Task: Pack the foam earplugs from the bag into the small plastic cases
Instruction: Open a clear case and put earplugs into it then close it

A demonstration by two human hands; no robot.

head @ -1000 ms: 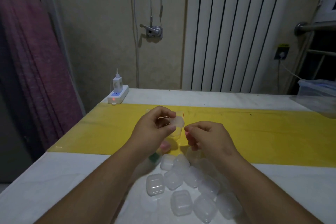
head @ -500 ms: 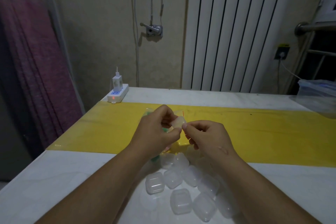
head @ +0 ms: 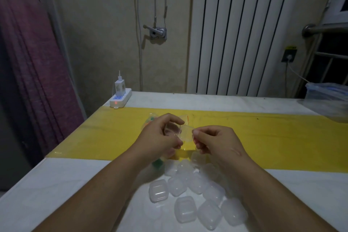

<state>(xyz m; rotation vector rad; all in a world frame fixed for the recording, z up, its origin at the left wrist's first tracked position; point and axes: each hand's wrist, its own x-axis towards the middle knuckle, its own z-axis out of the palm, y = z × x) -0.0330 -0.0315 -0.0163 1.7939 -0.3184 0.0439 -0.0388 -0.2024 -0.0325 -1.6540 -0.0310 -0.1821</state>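
One view only is given, from the head, and both hands are seen at mid-frame, raised over the yellow strip (head: pixel 263 137) of the counter (head: pixel 56 184). A clear case (head: pixel 172 130) is gripped in the curled fingers of the left hand (head: pixel 160 137). The case's right-hand half, judged to be the swung-open lid, is pinched between thumb and forefinger of the right hand (head: pixel 216 141). The opened case is thus stretched left to right across the gap between the hands.

The bag (head: pixel 150 121) is mostly hidden behind the left hand. Its orange and green contents show at that hand's upper-left edge, and a red seal line shows just above the case. A green shape (head: pixel 158 163) below the left wrist is too blurred to be named with certainty.

The earplugs are therefore judged to lie behind and to the left of the held case, nearer the left hand, which is occupied. A reach across by the right hand, once the lid is released, is judged likely to be needed. The pile of empty cases (head: pixel 188 207) lies at lower centre, between the forearms.
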